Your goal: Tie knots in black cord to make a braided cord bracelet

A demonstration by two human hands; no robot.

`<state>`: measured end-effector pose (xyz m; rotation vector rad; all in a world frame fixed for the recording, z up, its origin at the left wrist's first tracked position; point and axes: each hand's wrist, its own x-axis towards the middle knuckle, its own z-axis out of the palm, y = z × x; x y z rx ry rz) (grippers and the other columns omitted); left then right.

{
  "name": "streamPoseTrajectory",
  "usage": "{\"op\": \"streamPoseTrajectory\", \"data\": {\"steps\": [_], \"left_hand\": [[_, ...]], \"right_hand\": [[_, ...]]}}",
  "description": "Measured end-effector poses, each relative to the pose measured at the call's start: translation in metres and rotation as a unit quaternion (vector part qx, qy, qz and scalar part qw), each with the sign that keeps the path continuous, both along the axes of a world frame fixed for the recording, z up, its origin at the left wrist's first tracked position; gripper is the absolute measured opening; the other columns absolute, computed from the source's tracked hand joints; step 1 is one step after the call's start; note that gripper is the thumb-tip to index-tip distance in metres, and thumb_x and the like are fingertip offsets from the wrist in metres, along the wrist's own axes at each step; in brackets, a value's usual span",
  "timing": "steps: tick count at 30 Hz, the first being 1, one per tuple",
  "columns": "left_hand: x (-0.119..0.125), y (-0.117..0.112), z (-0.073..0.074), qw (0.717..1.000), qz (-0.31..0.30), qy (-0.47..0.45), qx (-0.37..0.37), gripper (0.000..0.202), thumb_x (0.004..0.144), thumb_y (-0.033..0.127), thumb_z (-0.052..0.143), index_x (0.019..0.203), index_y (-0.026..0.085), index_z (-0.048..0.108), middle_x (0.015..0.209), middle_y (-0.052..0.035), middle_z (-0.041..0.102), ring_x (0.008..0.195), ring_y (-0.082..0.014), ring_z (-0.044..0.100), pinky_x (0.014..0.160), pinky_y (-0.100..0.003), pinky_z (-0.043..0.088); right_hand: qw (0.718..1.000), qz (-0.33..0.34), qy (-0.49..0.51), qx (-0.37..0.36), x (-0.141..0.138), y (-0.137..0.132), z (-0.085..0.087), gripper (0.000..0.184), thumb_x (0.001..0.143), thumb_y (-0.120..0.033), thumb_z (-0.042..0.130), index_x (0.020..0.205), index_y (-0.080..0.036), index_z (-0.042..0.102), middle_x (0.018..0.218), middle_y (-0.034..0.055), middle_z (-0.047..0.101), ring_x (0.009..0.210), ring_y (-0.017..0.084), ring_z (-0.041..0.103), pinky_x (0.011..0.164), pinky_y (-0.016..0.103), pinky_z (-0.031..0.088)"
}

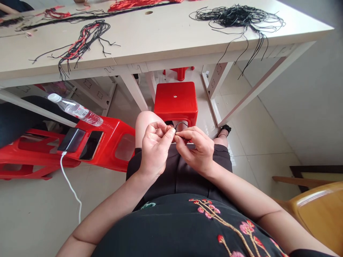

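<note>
Above my lap, my left hand [158, 144] and my right hand [197, 146] meet fingertip to fingertip. Both pinch a thin black cord [182, 123], which curves up in a small twisted-looking loop between them. The thumb and index finger of the left hand are pressed together on it. Close beside them, the right thumb and index finger grip the same cord. My fingers cover most of it, so its ends and any knot are hidden.
A pale table [160, 39] ahead bears a black cord bundle [235, 16] and a black-and-red one [85, 39]. A red stool [175, 100] stands below. At left, another red stool [109, 125] carries a water bottle [77, 109], a phone [92, 144] and a power bank [71, 139] with a white cable.
</note>
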<state>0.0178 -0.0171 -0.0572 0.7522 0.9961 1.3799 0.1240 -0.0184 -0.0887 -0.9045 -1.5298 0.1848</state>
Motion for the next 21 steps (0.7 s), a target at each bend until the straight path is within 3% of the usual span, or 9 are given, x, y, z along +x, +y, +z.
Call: {"op": "streamPoseTrajectory", "data": {"steps": [14,21], "left_hand": [[-0.0011,-0.0009,-0.0016,1.000,-0.002,-0.026,-0.010,0.031,0.060,0.015,0.078,0.075,0.018,0.050,0.073,0.0040,0.058,0.069,-0.0066,0.059,0.068,-0.018,0.050],[-0.0033,0.0001,-0.0059,0.999,-0.011,-0.041,-0.007,0.029,0.059,0.015,0.080,0.076,0.017,0.056,0.073,0.0035,0.061,0.070,-0.0058,0.060,0.068,-0.016,0.051]], "right_hand": [[0.999,-0.011,-0.028,-0.012,-0.0013,0.0002,-0.0009,0.011,0.079,-0.010,0.056,0.073,-0.019,0.055,0.064,-0.0013,0.054,0.057,0.009,0.050,0.050,0.022,0.044],[0.997,-0.007,-0.033,-0.067,0.0001,-0.0020,0.0033,0.012,0.082,-0.013,0.053,0.072,-0.018,0.055,0.065,-0.0003,0.054,0.057,0.010,0.049,0.055,0.024,0.045]]}}
